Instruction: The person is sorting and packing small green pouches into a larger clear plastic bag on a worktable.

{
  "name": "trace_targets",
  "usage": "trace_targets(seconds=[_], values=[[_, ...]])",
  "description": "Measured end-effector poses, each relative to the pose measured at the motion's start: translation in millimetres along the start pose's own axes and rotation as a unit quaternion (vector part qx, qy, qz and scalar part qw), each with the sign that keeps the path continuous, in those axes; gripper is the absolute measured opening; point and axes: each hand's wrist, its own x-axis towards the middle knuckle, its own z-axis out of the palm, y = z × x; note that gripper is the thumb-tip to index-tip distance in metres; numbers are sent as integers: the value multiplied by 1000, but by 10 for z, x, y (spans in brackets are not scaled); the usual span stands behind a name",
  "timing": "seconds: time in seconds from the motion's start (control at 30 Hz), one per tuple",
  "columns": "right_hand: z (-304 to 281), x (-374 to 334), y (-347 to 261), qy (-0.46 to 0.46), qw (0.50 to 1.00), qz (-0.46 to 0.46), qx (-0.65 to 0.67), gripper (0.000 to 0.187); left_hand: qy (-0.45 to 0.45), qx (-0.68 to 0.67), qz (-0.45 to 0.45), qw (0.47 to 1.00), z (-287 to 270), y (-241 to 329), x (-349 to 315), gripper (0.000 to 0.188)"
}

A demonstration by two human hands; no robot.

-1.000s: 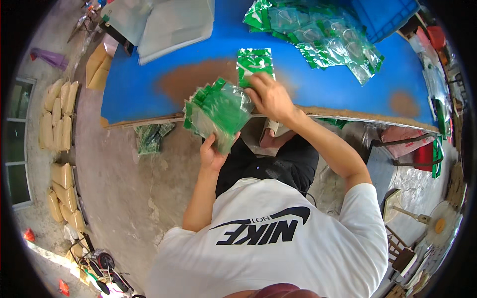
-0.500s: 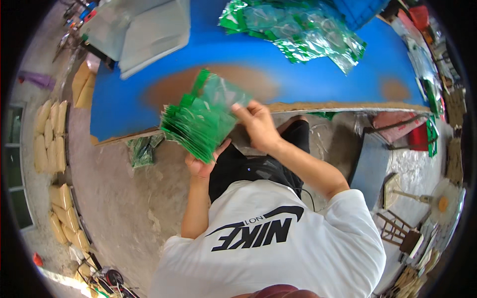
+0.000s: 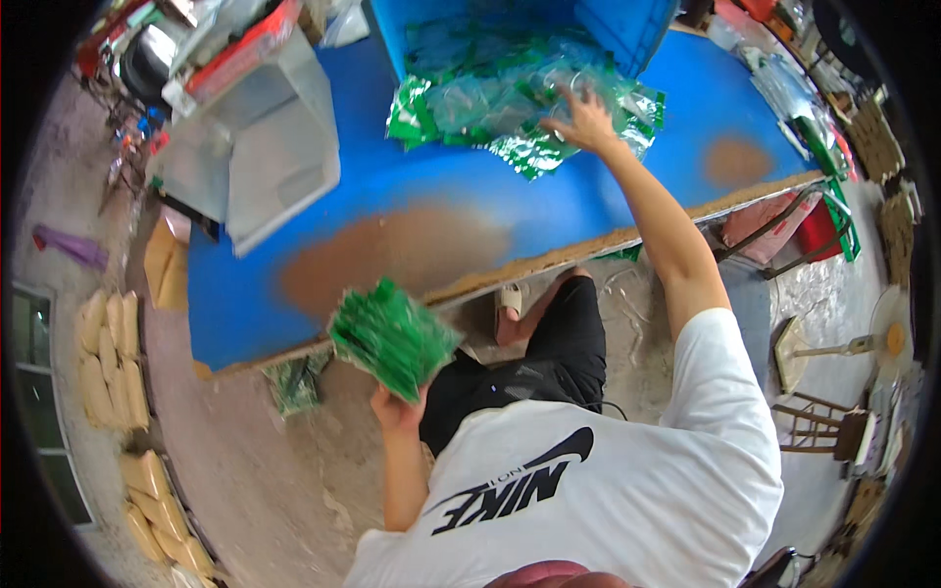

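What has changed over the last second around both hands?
The right hand has left the stack of green plastic packets and moved forward and right; its fingers are spread over the packet pile by the blue crate. The single packet it touched on the blue table has gone from that spot. The left hand still holds the stack.

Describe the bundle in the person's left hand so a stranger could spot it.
Start at the blue table, then find its large brown patch. Just nearer the body, the left hand holds a bundle of green packets. Unlike the loose pile by the blue bin, these are gathered into one stack.
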Motion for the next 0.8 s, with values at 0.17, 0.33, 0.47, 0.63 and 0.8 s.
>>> trace_targets(seconds=[0.17,0.33,0.47,0.63,0.8], values=[[221,-257,-993,-213,965,58,-139,98,-71,18,-39,997,225,-3,-36,61],[-137,-388,-1860,-287,944,82,-143,92,-41,10,-57,998,301,-69,94,62],[-156,-377,-1573,-291,955,-46,41,70,-11,9,-87,996,321,-142,206,65],[-559,-928,-1283,-37,974,-88,206,63,36,10,-69,997,239,-167,88,66],[-482,-1870,-1077,-78,970,-231,19,67,1,-53,-92,994,153,-263,119,61]])
